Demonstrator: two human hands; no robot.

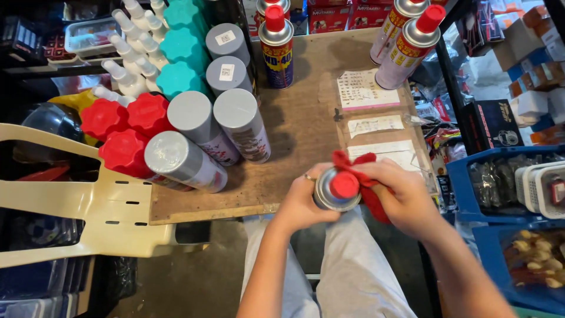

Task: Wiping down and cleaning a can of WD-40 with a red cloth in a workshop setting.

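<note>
My left hand (300, 200) grips a silver spray can with a red cap (338, 188), held upright over my lap at the front edge of the wooden tabletop (306, 118). A ring sits on one finger of that hand. My right hand (403, 197) holds a red cloth (362, 174) pressed around the right side and top of the same can. Both forearms reach in from the bottom of the view.
Grey-capped spray cans (235, 123), red-lidded (123, 132) and teal-lidded bottles (182, 47) crowd the left of the table. Blue and white red-capped cans (276, 47) (406, 50) stand at the back. Paper notes (368, 91) lie taped down; blue bins (512, 188) sit at right, a cream plastic chair (82, 200) at left.
</note>
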